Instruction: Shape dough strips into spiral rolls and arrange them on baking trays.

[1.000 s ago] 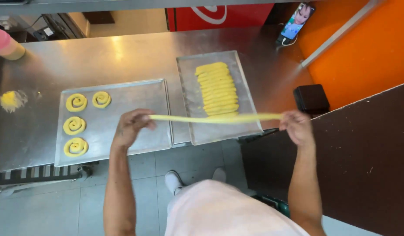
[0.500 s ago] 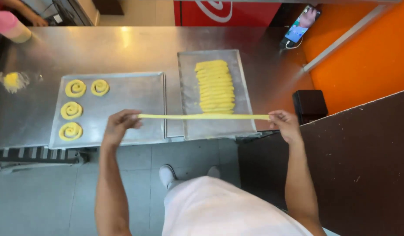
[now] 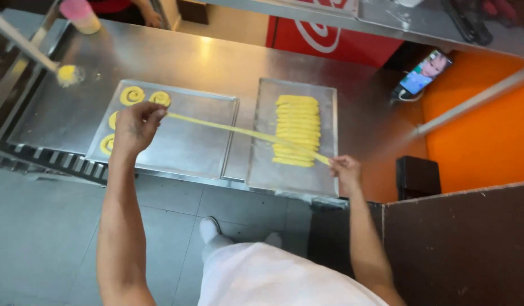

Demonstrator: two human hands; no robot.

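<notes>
A long thin yellow dough strip (image 3: 245, 133) is stretched between my two hands above the trays. My left hand (image 3: 136, 126) pinches its left end over the left baking tray (image 3: 188, 141), next to several coiled yellow dough spirals (image 3: 132, 95). My right hand (image 3: 344, 169) grips the other end at the front right corner of the right tray (image 3: 293, 178). That tray holds a stack of several straight yellow dough strips (image 3: 296, 129). The strip slopes down from left to right across both trays.
Both trays lie on a steel counter (image 3: 216, 62). A yellow dab (image 3: 67, 73) and a pink cup (image 3: 80, 14) sit at its far left, near another person's arm (image 3: 145, 12). A phone (image 3: 423, 72) leans at the right; a dark box (image 3: 418, 177) stands by an orange wall.
My left hand has moved up and left over the spiral tray, carrying its end of the strip. The strip now runs slanted instead of level. My right hand stays near the right tray's corner.
</notes>
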